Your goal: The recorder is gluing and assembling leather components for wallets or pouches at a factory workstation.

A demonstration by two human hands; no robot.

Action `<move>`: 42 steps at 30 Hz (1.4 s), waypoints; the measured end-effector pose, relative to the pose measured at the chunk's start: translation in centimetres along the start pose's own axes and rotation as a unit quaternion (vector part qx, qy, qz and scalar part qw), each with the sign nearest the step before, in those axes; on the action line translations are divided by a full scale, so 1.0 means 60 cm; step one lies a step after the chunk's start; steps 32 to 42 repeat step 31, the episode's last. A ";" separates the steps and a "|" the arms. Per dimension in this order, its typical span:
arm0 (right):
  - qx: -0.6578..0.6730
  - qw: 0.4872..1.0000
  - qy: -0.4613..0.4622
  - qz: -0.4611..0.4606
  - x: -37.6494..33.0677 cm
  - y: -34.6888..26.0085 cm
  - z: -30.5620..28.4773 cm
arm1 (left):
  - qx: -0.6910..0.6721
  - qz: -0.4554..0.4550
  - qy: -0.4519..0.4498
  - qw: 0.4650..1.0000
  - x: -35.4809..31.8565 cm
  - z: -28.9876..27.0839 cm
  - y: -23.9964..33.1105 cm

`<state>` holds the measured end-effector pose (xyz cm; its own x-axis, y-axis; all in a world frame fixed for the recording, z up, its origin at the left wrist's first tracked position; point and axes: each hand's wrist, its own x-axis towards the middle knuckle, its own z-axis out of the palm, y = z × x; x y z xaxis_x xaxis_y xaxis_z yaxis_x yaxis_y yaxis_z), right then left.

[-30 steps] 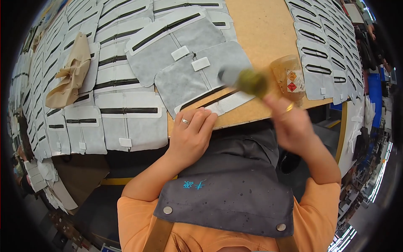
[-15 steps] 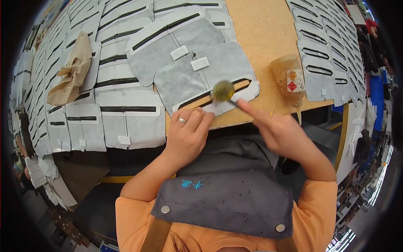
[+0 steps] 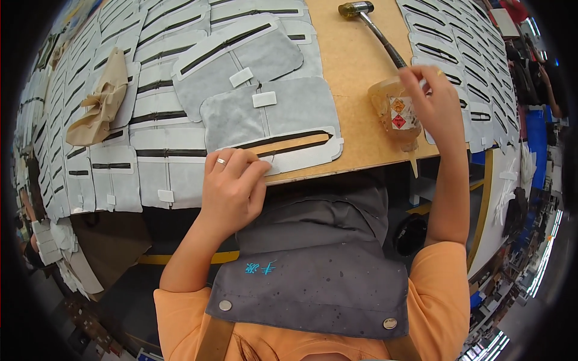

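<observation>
My left hand, a ring on one finger, is closed at the near edge of a grey leather-like panel. This panel has a white border, a long slot with black edges and a small white tab. Tan tabletop shows through the slot. My right hand has its fingers curled at the grip end of a mallet, whose yellowish head lies far back on the table. Below that hand is a translucent glue bottle with a narrow nozzle; the hand's fingers partly hide the mallet grip.
Similar slotted panels overlap across the left of the table, another panel lying just behind mine. More panels line the right side. A crumpled beige piece rests on the left ones. The table's front edge runs before my apron.
The mallet has gone from above the panel's slot to the far tabletop, my right hand moving up and right with it. My left hand stays at the panel's near edge.
</observation>
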<state>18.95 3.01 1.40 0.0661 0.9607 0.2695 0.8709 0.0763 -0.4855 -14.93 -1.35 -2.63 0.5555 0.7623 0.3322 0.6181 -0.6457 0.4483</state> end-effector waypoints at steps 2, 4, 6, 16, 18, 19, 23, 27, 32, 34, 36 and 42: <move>-0.146 0.986 -0.061 0.051 -0.045 -0.015 -0.010 | -0.014 0.000 0.018 1.000 0.015 0.021 0.016; -0.089 0.981 -0.130 0.114 -0.047 -0.028 -0.016 | -0.023 0.023 0.031 0.999 0.039 0.039 0.027; 0.037 0.958 -0.224 0.174 -0.045 -0.016 -0.020 | -0.024 0.018 0.003 1.000 0.057 0.054 0.033; 0.610 0.780 -0.006 0.139 -0.138 -0.002 0.026 | -0.093 -0.044 -0.021 0.995 0.078 0.084 0.034; 0.572 0.804 0.089 0.134 -0.156 -0.006 0.053 | -0.093 -0.046 -0.010 0.995 0.079 0.086 0.035; 0.572 0.804 0.088 0.137 -0.161 -0.012 0.057 | -0.090 -0.048 -0.011 0.995 0.080 0.086 0.035; 0.552 0.808 0.151 0.139 -0.176 -0.034 0.074 | -0.078 -0.041 -0.009 0.996 0.078 0.090 0.032; 0.536 0.821 0.159 0.117 -0.185 -0.036 0.089 | -0.083 -0.049 -0.011 0.995 0.078 0.087 0.032; 0.497 0.848 0.154 0.098 -0.189 -0.037 0.099 | -0.091 -0.054 -0.015 0.994 0.079 0.086 0.033; 0.497 0.848 0.154 0.098 -0.189 -0.037 0.099 | -0.091 -0.054 -0.015 0.994 0.079 0.086 0.033; 0.497 0.848 0.154 0.098 -0.189 -0.037 0.099 | -0.091 -0.054 -0.015 0.994 0.079 0.086 0.033; 0.497 0.848 0.154 0.098 -0.189 -0.037 0.099 | -0.091 -0.054 -0.015 0.994 0.079 0.086 0.033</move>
